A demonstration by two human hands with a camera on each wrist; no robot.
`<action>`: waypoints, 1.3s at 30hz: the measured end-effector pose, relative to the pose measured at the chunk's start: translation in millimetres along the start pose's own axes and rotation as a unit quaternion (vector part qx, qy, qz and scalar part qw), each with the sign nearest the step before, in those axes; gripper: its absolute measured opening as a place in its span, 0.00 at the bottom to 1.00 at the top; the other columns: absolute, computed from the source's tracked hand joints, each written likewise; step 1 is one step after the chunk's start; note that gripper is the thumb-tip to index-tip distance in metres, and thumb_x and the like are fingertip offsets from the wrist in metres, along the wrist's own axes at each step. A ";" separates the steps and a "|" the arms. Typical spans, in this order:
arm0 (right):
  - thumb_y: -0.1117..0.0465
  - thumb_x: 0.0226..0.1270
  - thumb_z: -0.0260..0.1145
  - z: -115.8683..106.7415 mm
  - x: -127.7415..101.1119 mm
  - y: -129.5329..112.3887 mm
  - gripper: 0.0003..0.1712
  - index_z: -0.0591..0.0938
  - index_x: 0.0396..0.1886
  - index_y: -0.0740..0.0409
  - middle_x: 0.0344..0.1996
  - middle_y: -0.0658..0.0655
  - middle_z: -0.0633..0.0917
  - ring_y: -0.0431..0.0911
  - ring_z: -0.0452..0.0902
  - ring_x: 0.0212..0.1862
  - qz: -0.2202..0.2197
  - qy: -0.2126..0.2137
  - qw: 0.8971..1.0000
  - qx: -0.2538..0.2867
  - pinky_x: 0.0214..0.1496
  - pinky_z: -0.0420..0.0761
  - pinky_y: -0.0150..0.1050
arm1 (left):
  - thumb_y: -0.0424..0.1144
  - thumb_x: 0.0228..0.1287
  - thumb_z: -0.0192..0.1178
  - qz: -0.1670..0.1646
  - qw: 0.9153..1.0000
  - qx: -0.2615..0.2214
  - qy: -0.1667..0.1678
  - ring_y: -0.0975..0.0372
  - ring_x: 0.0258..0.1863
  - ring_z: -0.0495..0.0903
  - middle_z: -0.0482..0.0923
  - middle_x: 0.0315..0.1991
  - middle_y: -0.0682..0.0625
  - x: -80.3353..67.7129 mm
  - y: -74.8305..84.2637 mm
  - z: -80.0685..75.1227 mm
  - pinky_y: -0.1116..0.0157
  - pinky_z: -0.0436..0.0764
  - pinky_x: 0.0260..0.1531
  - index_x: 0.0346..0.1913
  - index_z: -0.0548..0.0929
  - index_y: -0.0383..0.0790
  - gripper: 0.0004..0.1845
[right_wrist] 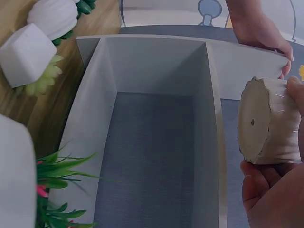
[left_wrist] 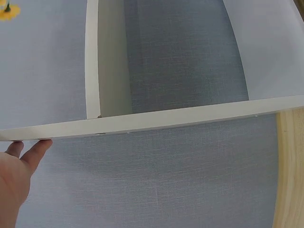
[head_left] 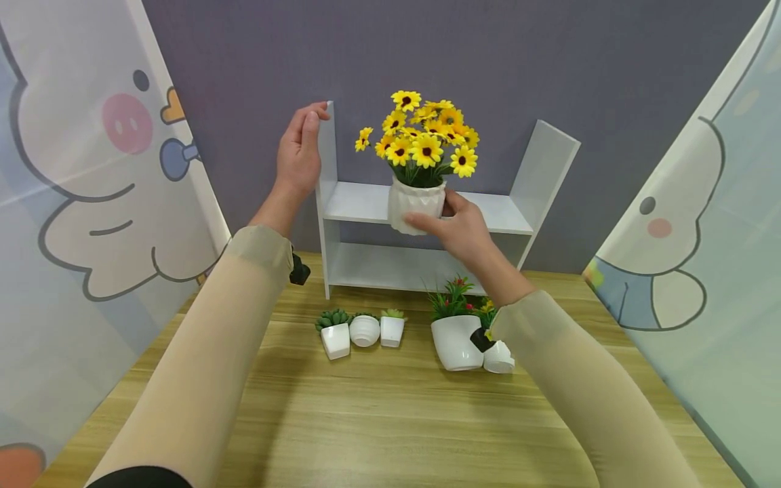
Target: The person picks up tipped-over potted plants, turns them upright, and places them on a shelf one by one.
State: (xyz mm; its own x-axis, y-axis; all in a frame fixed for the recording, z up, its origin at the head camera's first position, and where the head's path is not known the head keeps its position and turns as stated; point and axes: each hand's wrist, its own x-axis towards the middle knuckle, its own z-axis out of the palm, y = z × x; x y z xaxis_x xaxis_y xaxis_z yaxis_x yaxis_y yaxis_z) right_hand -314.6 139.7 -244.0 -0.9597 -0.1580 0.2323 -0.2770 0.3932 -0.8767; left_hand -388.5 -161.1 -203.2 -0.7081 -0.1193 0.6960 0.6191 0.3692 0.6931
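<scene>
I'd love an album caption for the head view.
Right hand holds a white pot of yellow flowers; left hand touches the white shelf.

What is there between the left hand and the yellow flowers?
In the head view, the shelf's left side panel stands between the left hand and the yellow flowers.

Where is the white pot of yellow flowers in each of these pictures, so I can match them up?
Head: upper centre; the white pot is in the right hand.
Left wrist: only a yellow bloom, top left corner; no pot.
Right wrist: at the right edge, its base showing.
Shared landmark: the white shelf.
</scene>
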 end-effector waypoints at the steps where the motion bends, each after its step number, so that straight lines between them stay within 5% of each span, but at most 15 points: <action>1: 0.39 0.66 0.81 1.6 2.7 -1.2 0.45 0.77 0.76 0.50 0.66 0.56 0.84 0.52 0.80 0.65 -0.001 0.002 1.000 -0.001 0.66 0.83 0.55 | 0.54 0.92 0.41 -0.001 1.000 -0.002 0.000 0.70 0.82 0.66 0.73 0.80 0.60 -0.1 0.3 -0.1 0.68 0.63 0.82 0.65 0.79 0.46 0.22; 13: 0.36 0.64 0.82 21.9 32.9 -13.1 0.49 0.76 0.77 0.52 0.64 0.54 0.84 0.50 0.81 0.61 -0.001 0.004 1.000 -0.013 0.62 0.84 0.51 | 0.57 0.91 0.41 -0.015 1.000 0.000 0.003 0.71 0.81 0.67 0.74 0.79 0.63 -0.5 2.7 -1.0 0.68 0.64 0.81 0.64 0.80 0.51 0.21; 28: 0.32 0.65 0.78 37.1 57.1 -18.1 0.58 0.68 0.84 0.56 0.72 0.56 0.81 0.50 0.79 0.66 0.030 -0.001 0.996 -0.082 0.67 0.84 0.51 | 0.52 0.92 0.43 0.007 1.000 -0.021 0.006 0.71 0.80 0.68 0.76 0.78 0.58 -0.1 1.5 -0.4 0.72 0.64 0.79 0.59 0.80 0.46 0.19; 39: 0.33 0.66 0.79 48.6 68.4 -18.7 0.53 0.72 0.81 0.54 0.72 0.55 0.81 0.50 0.80 0.66 0.051 0.004 0.994 -0.092 0.68 0.84 0.50 | 0.54 0.92 0.42 0.000 1.000 -0.016 0.002 0.72 0.81 0.67 0.75 0.79 0.60 -1.4 2.3 -0.4 0.72 0.64 0.79 0.59 0.80 0.50 0.18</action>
State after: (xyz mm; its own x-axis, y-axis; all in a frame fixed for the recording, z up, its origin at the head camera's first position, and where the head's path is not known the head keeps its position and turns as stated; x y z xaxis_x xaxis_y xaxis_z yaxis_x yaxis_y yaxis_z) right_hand -372.8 77.5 -232.3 -0.9835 -0.1017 0.1499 -0.1811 0.5667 -0.8038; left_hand -386.0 -160.4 -202.5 -0.7063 -0.1236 0.6970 0.6298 0.3399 0.6985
